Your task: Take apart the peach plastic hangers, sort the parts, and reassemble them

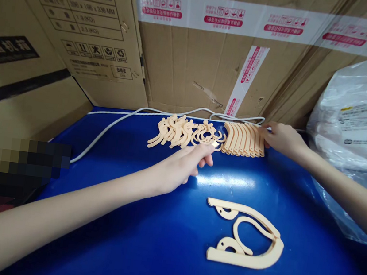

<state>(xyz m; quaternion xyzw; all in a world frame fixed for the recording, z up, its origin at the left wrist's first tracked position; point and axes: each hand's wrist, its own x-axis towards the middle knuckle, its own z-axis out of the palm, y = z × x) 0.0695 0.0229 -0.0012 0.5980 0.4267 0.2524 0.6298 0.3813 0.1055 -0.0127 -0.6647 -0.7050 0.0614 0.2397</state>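
Observation:
My left hand (183, 166) reaches over the blue table (131, 238), fingers pinched together on a small cream plastic piece (215, 145) beside a loose heap of cream plastic hooks (184, 132). My right hand (282, 138) rests at the right end of a neat row of curved cream pieces (244, 139), fingers pressed against it. Nearer me lies a larger cream plastic frame with hooks still joined inside (246, 236), untouched.
Cardboard boxes (213, 61) wall the back and left of the table. A white cable (115, 122) runs along the far edge. A white plastic bag with labels (360, 114) sits at the right. A blurred dark patch lies at the left.

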